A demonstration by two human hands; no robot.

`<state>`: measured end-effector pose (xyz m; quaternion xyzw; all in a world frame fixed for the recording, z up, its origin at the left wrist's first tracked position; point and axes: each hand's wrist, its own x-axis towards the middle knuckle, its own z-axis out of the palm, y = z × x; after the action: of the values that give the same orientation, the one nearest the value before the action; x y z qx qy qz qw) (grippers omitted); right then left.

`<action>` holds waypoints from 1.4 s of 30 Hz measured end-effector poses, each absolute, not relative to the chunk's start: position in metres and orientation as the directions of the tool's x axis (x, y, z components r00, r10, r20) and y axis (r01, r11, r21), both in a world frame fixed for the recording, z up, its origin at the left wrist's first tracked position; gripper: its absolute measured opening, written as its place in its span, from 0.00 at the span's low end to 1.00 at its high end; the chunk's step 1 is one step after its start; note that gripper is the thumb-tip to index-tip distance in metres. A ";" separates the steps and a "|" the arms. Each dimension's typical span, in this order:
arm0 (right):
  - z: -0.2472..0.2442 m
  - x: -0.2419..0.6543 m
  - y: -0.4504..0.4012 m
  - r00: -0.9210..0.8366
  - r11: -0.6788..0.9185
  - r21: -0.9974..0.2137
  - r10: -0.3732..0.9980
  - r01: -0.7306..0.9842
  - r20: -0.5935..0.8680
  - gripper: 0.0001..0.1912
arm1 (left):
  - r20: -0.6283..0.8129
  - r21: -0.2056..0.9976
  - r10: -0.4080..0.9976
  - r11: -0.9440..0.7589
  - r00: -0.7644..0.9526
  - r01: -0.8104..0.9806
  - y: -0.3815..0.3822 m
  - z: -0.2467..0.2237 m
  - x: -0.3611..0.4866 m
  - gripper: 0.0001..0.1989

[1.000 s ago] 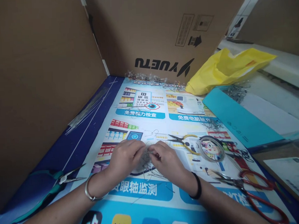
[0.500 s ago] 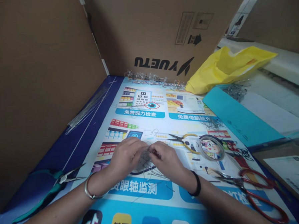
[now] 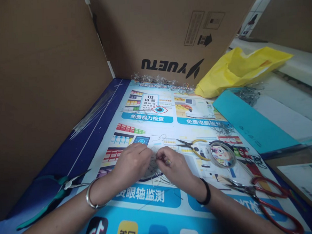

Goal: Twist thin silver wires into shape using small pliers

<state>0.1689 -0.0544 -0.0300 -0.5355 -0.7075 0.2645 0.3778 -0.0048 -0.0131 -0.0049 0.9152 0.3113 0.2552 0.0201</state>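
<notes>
My left hand (image 3: 134, 161) and my right hand (image 3: 174, 165) are close together over the printed sheet, fingertips bent inward and closed. Between them is a loose tangle of thin metal wire (image 3: 157, 176), its ends sticking out below. My right thumb and forefinger pinch a wire. The left fingertips curl down at the same bundle, partly hidden behind the hand. Just beyond my right hand lie yellow-handled pliers (image 3: 195, 149), jaws apart. A round clear roll or dish (image 3: 222, 154) sits to their right.
Red-handled scissors (image 3: 256, 192) lie open at right, teal-handled pliers (image 3: 62, 191) at left. Straight wires (image 3: 91, 115) rest along the left cardboard wall. Wire pieces (image 3: 164, 82) line the back cardboard. A yellow bag (image 3: 237, 72) and turquoise folder (image 3: 253, 122) occupy the right.
My fingertips have drawn slightly apart, with a small gap now showing between the hands. The whole view has shifted a little; the tools and wires around lie as before.
</notes>
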 end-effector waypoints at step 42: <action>-0.028 0.177 -0.047 -0.061 0.114 -0.959 0.993 0.260 0.101 0.08 | 0.248 0.759 0.774 -0.529 0.582 0.380 -0.009 -0.003 -0.004 0.11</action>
<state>0.1767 -0.0470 -0.0282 -0.5221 -0.5998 0.4129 0.4439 -0.0044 -0.0090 -0.0032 0.8235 0.3504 0.2936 0.3361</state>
